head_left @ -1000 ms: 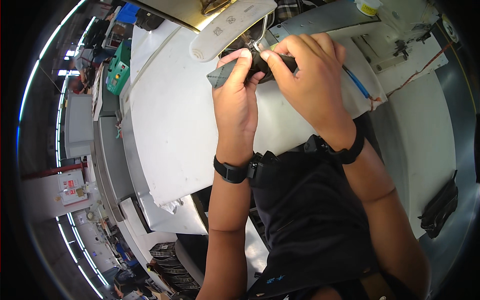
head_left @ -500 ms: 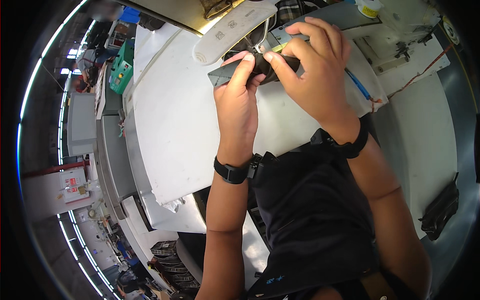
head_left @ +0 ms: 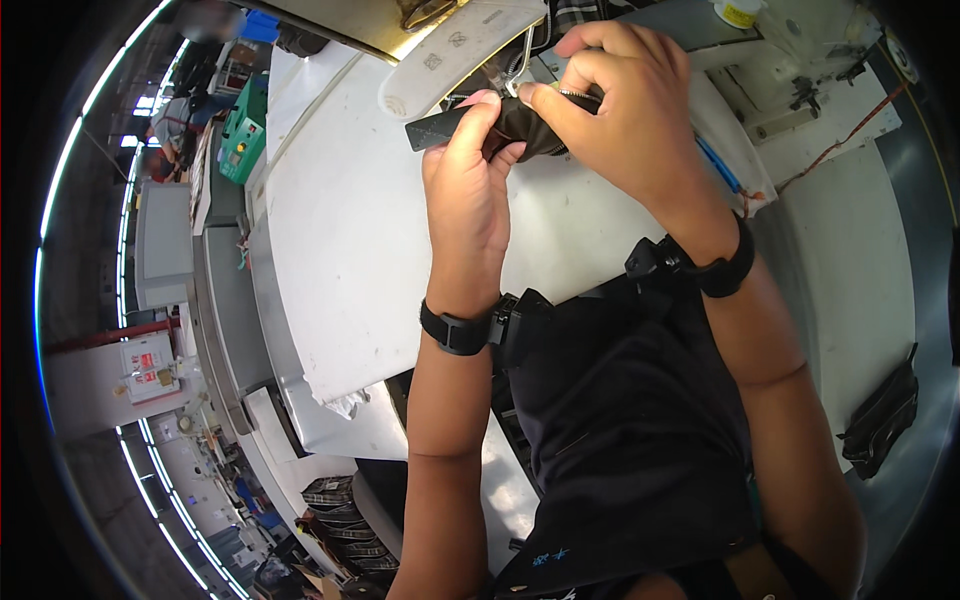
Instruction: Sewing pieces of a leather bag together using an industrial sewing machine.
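Note:
My left hand pinches a dark zippered fabric piece with a flat dark grey tab sticking out leftward. My right hand is curled over the piece's right part, thumb pressed on it along the metal zipper teeth. Both hands are at a bent metal fitting of a sewing machine, beneath a long pale machine arm. A blue-handled tool lies right of my right hand, partly hidden by it. The hands hide much of the fabric.
A white worktable spans below my hands. A black pouch lies at the right. A small white container stands at the top. A green machine box is at the left. A co-worker is in the distant left background.
Both hands and the fabric piece have moved slightly upward, with the grey tab shifting up and left. My right wrist has risen and my upper right fingers have shifted.

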The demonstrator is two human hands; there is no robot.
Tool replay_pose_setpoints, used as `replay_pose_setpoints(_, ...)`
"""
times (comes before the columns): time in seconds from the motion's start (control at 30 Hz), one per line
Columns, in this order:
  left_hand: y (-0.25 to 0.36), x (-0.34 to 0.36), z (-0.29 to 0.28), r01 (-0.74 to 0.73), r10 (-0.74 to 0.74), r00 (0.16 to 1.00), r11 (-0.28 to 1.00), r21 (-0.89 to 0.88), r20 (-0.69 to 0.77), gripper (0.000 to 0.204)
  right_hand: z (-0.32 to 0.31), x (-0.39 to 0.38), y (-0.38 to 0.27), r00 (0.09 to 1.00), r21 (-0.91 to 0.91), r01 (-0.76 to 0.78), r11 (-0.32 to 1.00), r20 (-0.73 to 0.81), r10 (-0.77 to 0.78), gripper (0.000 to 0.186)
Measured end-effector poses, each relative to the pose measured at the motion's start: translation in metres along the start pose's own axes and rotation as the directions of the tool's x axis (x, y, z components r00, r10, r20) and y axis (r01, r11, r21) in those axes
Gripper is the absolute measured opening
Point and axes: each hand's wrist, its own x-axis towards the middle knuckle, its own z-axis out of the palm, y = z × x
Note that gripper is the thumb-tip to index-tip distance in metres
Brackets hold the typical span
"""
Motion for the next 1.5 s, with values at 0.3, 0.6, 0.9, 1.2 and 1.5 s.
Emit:
replay_pose_setpoints(0.3, 0.0, -0.001, 0.005, -0.042, 0.043, 0.999, 0.997, 0.06, -0.021, 0.016, 0.001, -0.002, 0.006, 0.999, 0.065, 0.036, 0.997, -0.023, -0.034, 0.03)
replay_pose_setpoints(0.6, 0.012, 0.002, 0.001, 0.011, -0.013, 1.0, 0.987, 0.163, 0.01, 0.012, 0.008, 0.023, 0.022, 0.992, 0.175, 0.017, 0.984, 0.121, -0.039, 0.032)
replay_pose_setpoints(0.9, 0.01, 0.008, -0.002, -0.011, 0.007, 0.999, 0.995, 0.103, 0.041, 0.021, 0.003, 0.023, 0.021, 0.98, 0.146, -0.011, 0.989, 0.199, -0.018, 0.03)
replay_pose_setpoints(1.2, 0.004, 0.007, 0.0, -0.038, 0.037, 0.999, 0.995, 0.094, 0.009, 0.014, 0.005, 0.022, 0.019, 0.985, 0.179, 0.033, 0.983, 0.164, -0.062, 0.031)
replay_pose_setpoints(1.5, 0.003, 0.007, -0.007, -0.102, 0.094, 0.991, 0.991, 0.087, 0.095, 0.017, 0.006, 0.016, 0.018, 0.994, 0.134, 0.017, 0.991, 0.1, -0.031, 0.032)
